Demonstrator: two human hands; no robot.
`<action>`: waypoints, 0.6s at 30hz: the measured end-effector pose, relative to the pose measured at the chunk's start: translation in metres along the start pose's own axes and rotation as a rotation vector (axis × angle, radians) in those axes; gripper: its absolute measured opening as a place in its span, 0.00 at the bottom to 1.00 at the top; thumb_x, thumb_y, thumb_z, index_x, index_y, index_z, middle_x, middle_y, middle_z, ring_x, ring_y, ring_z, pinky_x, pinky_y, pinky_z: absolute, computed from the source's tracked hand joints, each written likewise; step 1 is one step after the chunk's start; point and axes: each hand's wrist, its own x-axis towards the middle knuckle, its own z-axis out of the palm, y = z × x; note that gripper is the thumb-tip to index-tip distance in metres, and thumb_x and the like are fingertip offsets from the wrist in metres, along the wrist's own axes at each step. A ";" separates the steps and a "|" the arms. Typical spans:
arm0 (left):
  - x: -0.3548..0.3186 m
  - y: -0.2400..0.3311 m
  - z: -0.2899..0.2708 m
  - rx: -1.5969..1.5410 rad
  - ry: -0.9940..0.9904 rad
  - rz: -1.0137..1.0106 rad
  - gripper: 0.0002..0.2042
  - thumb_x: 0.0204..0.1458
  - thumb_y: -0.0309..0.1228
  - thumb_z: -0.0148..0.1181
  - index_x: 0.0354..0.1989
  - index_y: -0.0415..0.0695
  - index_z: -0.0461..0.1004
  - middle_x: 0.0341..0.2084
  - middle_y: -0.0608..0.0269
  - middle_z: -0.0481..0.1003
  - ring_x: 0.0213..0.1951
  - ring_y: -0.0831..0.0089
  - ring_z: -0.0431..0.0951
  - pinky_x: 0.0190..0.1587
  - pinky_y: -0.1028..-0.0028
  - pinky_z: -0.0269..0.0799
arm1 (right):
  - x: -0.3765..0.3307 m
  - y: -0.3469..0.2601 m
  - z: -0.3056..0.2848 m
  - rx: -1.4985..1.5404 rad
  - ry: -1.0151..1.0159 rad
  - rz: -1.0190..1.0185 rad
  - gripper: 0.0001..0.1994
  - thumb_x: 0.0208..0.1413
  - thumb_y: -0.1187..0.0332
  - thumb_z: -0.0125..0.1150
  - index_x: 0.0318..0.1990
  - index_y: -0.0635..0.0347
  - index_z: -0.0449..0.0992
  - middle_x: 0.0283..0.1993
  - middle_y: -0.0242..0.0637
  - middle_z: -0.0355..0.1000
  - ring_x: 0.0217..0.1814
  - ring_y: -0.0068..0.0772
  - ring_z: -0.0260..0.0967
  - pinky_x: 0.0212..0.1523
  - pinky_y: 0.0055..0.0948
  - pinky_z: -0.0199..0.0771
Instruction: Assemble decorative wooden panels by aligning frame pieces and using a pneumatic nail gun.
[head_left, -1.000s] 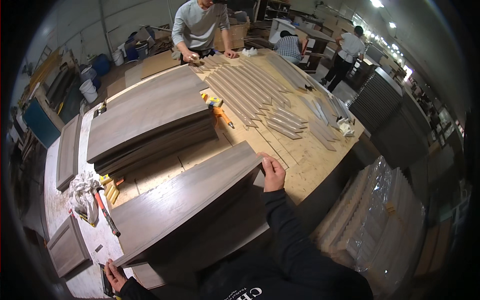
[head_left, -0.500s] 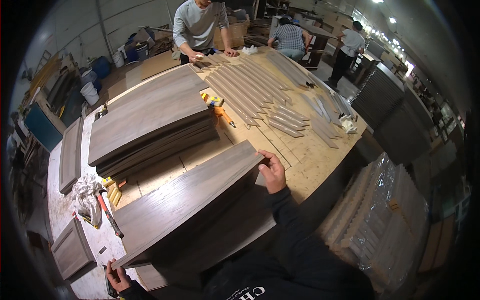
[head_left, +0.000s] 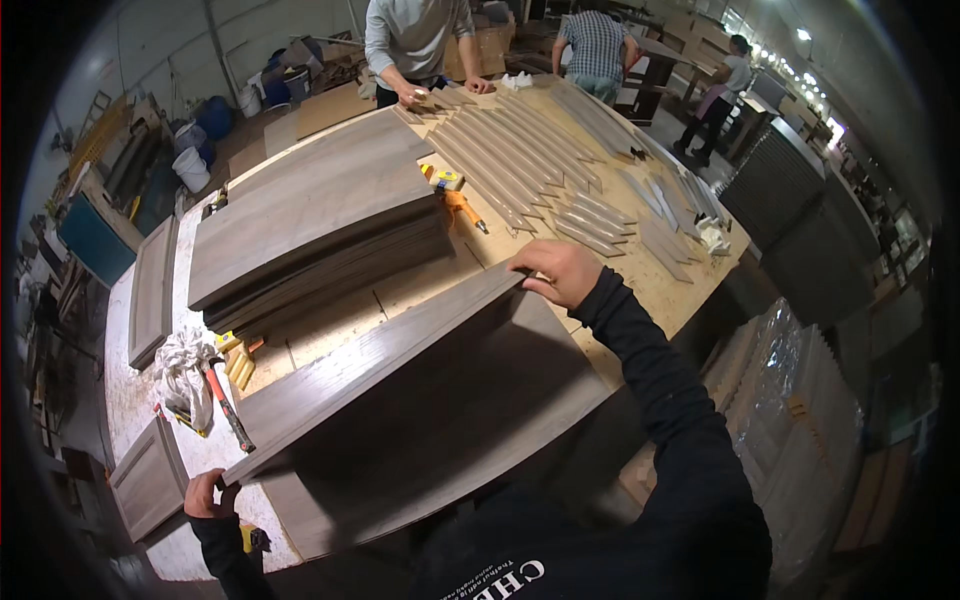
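Workshop light falls on the wide surface [head_left: 420, 290] before you. Your left hand [head_left: 208, 493] grips the near left corner of a long grey-brown board [head_left: 370, 375] (tilted up on edge), and your right hand [head_left: 562, 272] curls over its far right end. Far left lies a stack of boards [head_left: 310, 215].
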 end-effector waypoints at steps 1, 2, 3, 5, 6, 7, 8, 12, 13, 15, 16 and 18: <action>-0.001 0.004 0.004 0.002 -0.003 0.000 0.17 0.26 0.23 0.67 0.29 0.43 0.71 0.19 0.60 0.70 0.23 0.64 0.71 0.26 0.70 0.65 | -0.002 -0.001 0.001 0.003 -0.001 0.001 0.12 0.40 0.69 0.61 0.36 0.57 0.71 0.33 0.38 0.69 0.37 0.41 0.67 0.38 0.33 0.68; -0.003 0.007 0.010 0.010 0.052 -0.017 0.17 0.27 0.21 0.66 0.30 0.42 0.71 0.20 0.60 0.70 0.23 0.64 0.71 0.27 0.70 0.66 | -0.007 -0.003 0.004 -0.030 0.040 -0.020 0.12 0.40 0.70 0.61 0.36 0.58 0.71 0.33 0.37 0.69 0.37 0.42 0.67 0.37 0.33 0.68; -0.004 0.009 0.018 0.018 0.107 -0.034 0.16 0.28 0.20 0.65 0.30 0.42 0.71 0.21 0.59 0.71 0.24 0.64 0.71 0.28 0.70 0.66 | -0.012 -0.006 0.007 -0.063 0.081 -0.042 0.12 0.40 0.71 0.61 0.35 0.58 0.71 0.32 0.37 0.69 0.37 0.42 0.67 0.37 0.34 0.68; -0.019 0.007 0.036 -0.009 0.068 -0.069 0.14 0.32 0.18 0.62 0.32 0.40 0.71 0.26 0.55 0.73 0.27 0.62 0.73 0.29 0.70 0.70 | -0.034 -0.001 0.024 -0.111 0.161 -0.090 0.12 0.38 0.73 0.61 0.34 0.58 0.71 0.33 0.37 0.69 0.36 0.40 0.67 0.37 0.34 0.68; -0.032 0.004 0.050 0.014 0.096 -0.049 0.14 0.33 0.18 0.60 0.32 0.39 0.71 0.26 0.54 0.73 0.28 0.60 0.74 0.30 0.70 0.71 | -0.047 -0.002 0.032 -0.127 0.163 -0.086 0.11 0.37 0.73 0.62 0.33 0.58 0.71 0.33 0.37 0.70 0.36 0.40 0.68 0.36 0.33 0.69; -0.045 0.000 0.060 0.035 0.122 -0.029 0.13 0.33 0.17 0.57 0.32 0.39 0.70 0.27 0.52 0.73 0.29 0.59 0.74 0.31 0.69 0.72 | -0.060 -0.005 0.039 -0.142 0.162 -0.079 0.11 0.36 0.73 0.62 0.32 0.57 0.72 0.33 0.37 0.70 0.35 0.39 0.68 0.36 0.33 0.69; -0.055 0.007 0.062 0.039 0.118 -0.012 0.13 0.34 0.17 0.55 0.32 0.39 0.70 0.27 0.51 0.72 0.29 0.58 0.74 0.32 0.69 0.72 | -0.074 -0.010 0.046 -0.131 0.188 -0.057 0.10 0.36 0.73 0.62 0.31 0.57 0.72 0.33 0.37 0.70 0.35 0.39 0.69 0.35 0.32 0.69; -0.110 0.041 0.077 -0.048 0.081 -0.067 0.13 0.32 0.15 0.53 0.31 0.39 0.69 0.30 0.48 0.70 0.30 0.56 0.73 0.32 0.68 0.72 | -0.127 -0.026 0.070 -0.061 0.170 0.013 0.10 0.32 0.74 0.63 0.28 0.57 0.72 0.30 0.35 0.69 0.33 0.38 0.68 0.33 0.32 0.69; -0.125 0.044 0.089 -0.095 0.044 -0.130 0.14 0.31 0.15 0.53 0.31 0.39 0.69 0.31 0.48 0.69 0.30 0.56 0.73 0.31 0.68 0.72 | -0.142 -0.028 0.075 -0.035 0.121 0.057 0.10 0.32 0.74 0.63 0.27 0.56 0.71 0.30 0.35 0.68 0.33 0.38 0.68 0.33 0.33 0.68; -0.162 0.034 0.114 -0.132 0.028 -0.185 0.16 0.30 0.15 0.53 0.32 0.39 0.68 0.33 0.49 0.68 0.30 0.57 0.72 0.31 0.67 0.71 | -0.162 -0.029 0.094 -0.021 0.112 0.089 0.10 0.31 0.74 0.62 0.27 0.56 0.71 0.30 0.34 0.68 0.34 0.38 0.68 0.34 0.33 0.68; -0.165 0.037 0.119 -0.133 0.019 -0.153 0.17 0.30 0.15 0.54 0.34 0.40 0.68 0.35 0.49 0.67 0.30 0.58 0.72 0.31 0.67 0.70 | -0.169 -0.029 0.100 -0.009 0.101 0.123 0.11 0.30 0.74 0.62 0.26 0.55 0.70 0.31 0.34 0.67 0.35 0.37 0.67 0.34 0.33 0.68; -0.169 0.040 0.124 -0.136 -0.078 -0.157 0.18 0.29 0.15 0.55 0.34 0.40 0.67 0.34 0.50 0.67 0.30 0.59 0.71 0.31 0.69 0.69 | -0.181 -0.026 0.108 -0.018 0.041 0.140 0.10 0.32 0.73 0.62 0.27 0.56 0.71 0.31 0.35 0.68 0.34 0.39 0.67 0.34 0.33 0.69</action>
